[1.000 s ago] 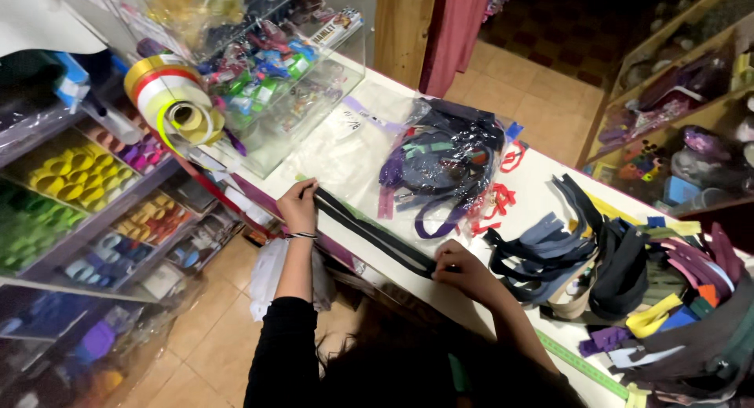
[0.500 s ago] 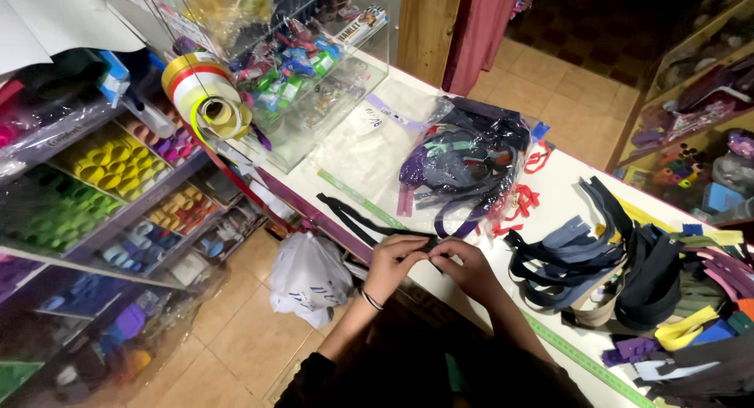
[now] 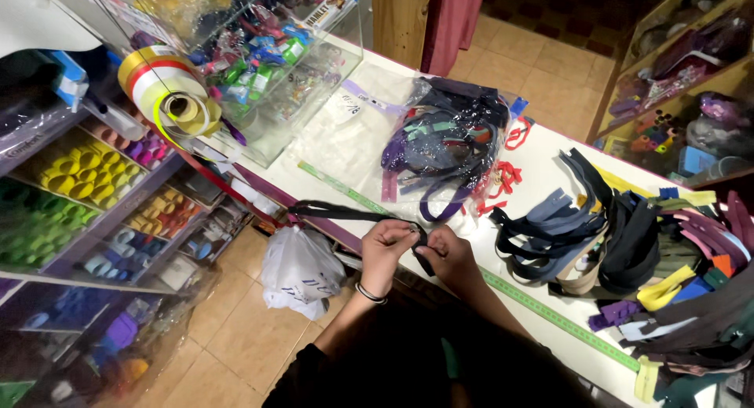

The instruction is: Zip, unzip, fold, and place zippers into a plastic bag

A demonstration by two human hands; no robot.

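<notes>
- Both hands meet at the near edge of a white counter point(image 3: 550, 161). The left hand point(image 3: 387, 251) and the right hand point(image 3: 448, 255) each pinch one end of a black zipper point(image 3: 345, 212), fingers curled shut on it, fingertips almost touching.
- The zipper is a long, narrow, dark strip. From the hands it runs left along the counter edge, lying flat, its far end near a green measuring tape point(image 3: 542, 306) fixed to the counter.
- Risk: the free length hangs close to the edge and could slide off toward a white plastic bag point(image 3: 298, 270) on the floor below.
- Risk: a pile of loose zippers point(image 3: 605, 235) in black, blue and yellow lies just right of the hands; the held strip could snag or get mixed into it.
- The slider is probably between the fingers, but it is too small to tell.
- A clear bag of coloured zippers point(image 3: 448, 137) lies farther back.
</notes>
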